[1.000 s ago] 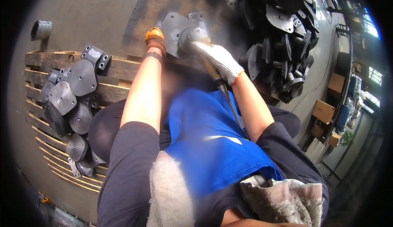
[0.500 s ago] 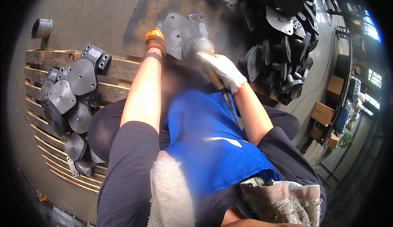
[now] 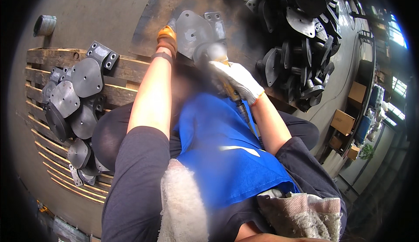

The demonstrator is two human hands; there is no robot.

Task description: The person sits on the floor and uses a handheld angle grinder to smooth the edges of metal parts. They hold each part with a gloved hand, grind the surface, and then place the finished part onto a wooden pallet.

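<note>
A dark grey flat metal plate part [image 3: 190, 30], with rounded corners and small holes, sits at the table's near edge. At its left side my left hand [image 3: 166, 40], in an orange-and-brown glove, is closed on the part; the fingertips are partly hidden. My right hand [image 3: 240, 80], in a white knit glove, grips a yellow-bodied grinder [image 3: 228, 85] with a hose running down from its rear. The grinder's blurred round head is over the plate's lower right edge, and I cannot tell whether it touches. Behind it shows a bracket block [image 3: 214, 18] with holes.
Similar metal parts are heaped on the table's right side [image 3: 301, 46]. More lie on a wooden pallet [image 3: 124, 69] at my left. A round grey roll [image 3: 44, 25] stands on the floor at far left. Cardboard boxes [image 3: 342, 122] and shelving line the right.
The plate and my left hand have shifted slightly up and to the right. My right hand still holds the grinder at nearly the same place.
</note>
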